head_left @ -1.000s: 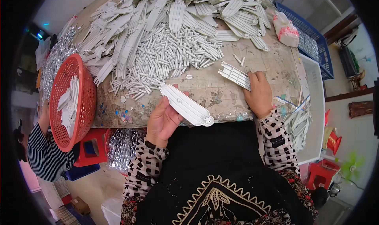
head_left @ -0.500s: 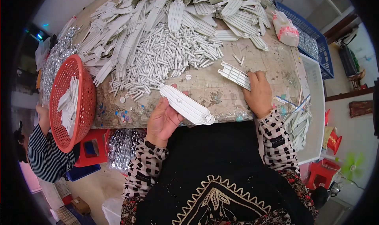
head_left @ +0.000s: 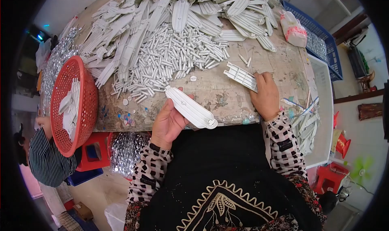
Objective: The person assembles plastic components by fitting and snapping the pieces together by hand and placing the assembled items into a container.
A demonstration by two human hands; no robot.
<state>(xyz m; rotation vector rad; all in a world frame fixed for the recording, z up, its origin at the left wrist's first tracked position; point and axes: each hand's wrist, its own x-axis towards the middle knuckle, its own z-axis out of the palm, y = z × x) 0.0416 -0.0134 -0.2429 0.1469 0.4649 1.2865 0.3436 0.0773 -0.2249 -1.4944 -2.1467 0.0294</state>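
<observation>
"White slat (head_left: 192,108), ribs facing me. Where do I have it?"

"Near the middle of my view, held over the near edge of the table (head_left: 231,106). Its narrow end points to 10 o'clock, its rounded end to 4."

"And the hands?"

"With the slat as my clock's centre, the left hand (head_left: 167,127) sits at 8, pinching the slat between thumb and fingers. The right hand (head_left: 265,97) is at 3, fingers closed on the near end of a grid (head_left: 240,77) at 2. From here I can't tell whether the grid is lifted or resting on the table."

"What do I get around them?"

"Slat and grid are well apart. At 11 I see heaped pegs (head_left: 172,55), their near fringe close to the slat's narrow end. Two loose pegs (head_left: 244,61) lie just beyond the grid. Past the heap, a pile of slats (head_left: 162,12) spreads from 11 round to 1."

"Farther out?"

"A red basket (head_left: 90,109) at 9 with white pieces (head_left: 72,107) in it; beyond it, between 8 and 9, a co-worker's striped sleeve (head_left: 39,144). At 3, a white tub (head_left: 325,121). At 2, a bag (head_left: 293,31), then a blue crate (head_left: 335,59) just behind."
</observation>
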